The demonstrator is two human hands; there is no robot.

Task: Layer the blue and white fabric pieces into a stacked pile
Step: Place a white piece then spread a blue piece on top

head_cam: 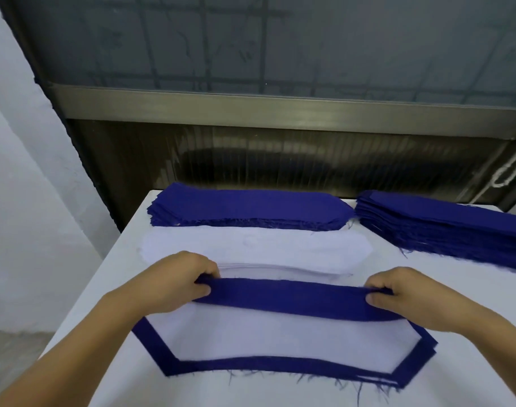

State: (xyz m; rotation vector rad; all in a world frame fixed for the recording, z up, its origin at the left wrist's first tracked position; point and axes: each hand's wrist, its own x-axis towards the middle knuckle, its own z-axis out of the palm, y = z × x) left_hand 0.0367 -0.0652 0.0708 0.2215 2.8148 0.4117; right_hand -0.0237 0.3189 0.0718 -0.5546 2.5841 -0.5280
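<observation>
1. Table (110, 304): a white surface bearing every fabric pile; the working pile lies at its near edge, the supply piles along its far edge
2. Right blue pile (444, 230): a thick stack of blue pieces at the far right, running out of view, well apart from both hands and untouched
3. Far blue pile (248, 208): a second blue stack at the far middle, its frayed near edge just beside the white pile
4. White pile (250, 248): white pieces between the far blue pile and the hands; judged to be the source of the next layer
5. Stack (280, 336): the pile being built; a white piece lies uppermost with blue showing round it as a border, so the layers appear roughly centred
6. Blue piece (292, 298): held across the stack's far edge, its long edge rolled or folded over; to lay it well, judged: keep it taut, match its corners to the blue border beneath, lower it flat, then smooth outward
7. Left hand (174, 280): fingers and thumb pinch the left end of the blue piece
8. Right hand (409, 295): fingers curl round the right end, thumb pressing on top; even tension from both ends should prevent wrinkles
</observation>
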